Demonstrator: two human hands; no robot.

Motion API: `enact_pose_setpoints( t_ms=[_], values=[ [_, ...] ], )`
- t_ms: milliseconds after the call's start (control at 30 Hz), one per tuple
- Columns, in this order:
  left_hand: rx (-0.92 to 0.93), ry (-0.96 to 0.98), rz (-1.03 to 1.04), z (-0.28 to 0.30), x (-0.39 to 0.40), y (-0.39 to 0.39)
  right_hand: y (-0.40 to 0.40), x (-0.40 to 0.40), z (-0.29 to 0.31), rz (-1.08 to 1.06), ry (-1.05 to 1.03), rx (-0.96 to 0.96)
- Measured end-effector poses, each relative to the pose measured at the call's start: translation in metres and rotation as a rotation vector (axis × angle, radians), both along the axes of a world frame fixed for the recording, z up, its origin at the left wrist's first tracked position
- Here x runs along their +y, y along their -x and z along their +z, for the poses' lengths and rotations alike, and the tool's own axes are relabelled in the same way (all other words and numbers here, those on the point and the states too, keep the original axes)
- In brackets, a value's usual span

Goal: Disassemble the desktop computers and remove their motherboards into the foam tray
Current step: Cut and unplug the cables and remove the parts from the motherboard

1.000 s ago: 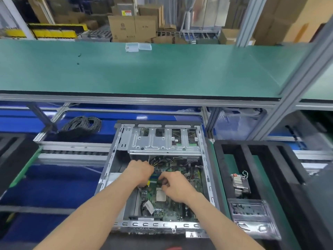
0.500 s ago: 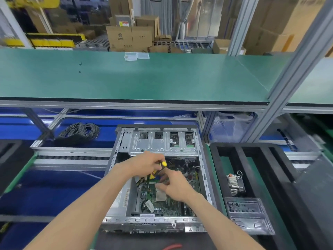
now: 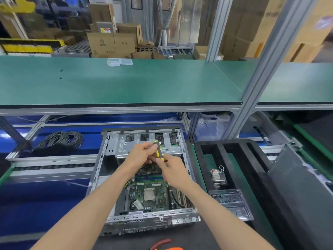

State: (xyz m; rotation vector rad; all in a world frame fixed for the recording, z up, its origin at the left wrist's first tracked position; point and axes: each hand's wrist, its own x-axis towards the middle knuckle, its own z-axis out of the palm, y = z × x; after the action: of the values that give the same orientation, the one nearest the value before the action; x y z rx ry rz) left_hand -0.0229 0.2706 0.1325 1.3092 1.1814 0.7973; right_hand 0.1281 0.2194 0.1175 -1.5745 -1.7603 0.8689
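Both hands are up over the open computer case [image 3: 106, 170], and the left hand [image 3: 142, 153] grips a yellow-and-black screwdriver [image 3: 158, 149] by the handle. The right hand [image 3: 171, 170] has its fingers curled in at the lower end of the tool; whether it is pinching the shaft or a loose screw cannot be made out. Below them the motherboard [image 3: 153, 195] sits flat in the case floor, processor socket bare. The black foam tray [image 3: 221, 147] waits just right of the case, with a small heatsink [image 3: 218, 176] and a clear plastic box [image 3: 232, 202] in it. The risks look plain: a dropped screw could vanish among the board's components, and a slipping tip could gouge the board. Lifting the board with a screw or cable attached could flex or crack it.
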Motion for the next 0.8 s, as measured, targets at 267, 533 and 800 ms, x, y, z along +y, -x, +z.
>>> enact_pose_setpoints(
  t_ms=[267,533,800],
  values=[
    [0.265,-0.059,-0.128,-0.025,-0.007,-0.035,-0.083,-0.015,0.010,-0.304,-0.134,-0.081],
    [0.572,-0.159,-0.190,-0.049,-0.023,-0.046,-0.133,-0.057,-0.040,-0.394,0.072,-0.118],
    [0.710,-0.153,-0.175,-0.070,-0.033,-0.038,-0.129,-0.088,-0.083,-0.303,0.396,-0.094]
  ],
)
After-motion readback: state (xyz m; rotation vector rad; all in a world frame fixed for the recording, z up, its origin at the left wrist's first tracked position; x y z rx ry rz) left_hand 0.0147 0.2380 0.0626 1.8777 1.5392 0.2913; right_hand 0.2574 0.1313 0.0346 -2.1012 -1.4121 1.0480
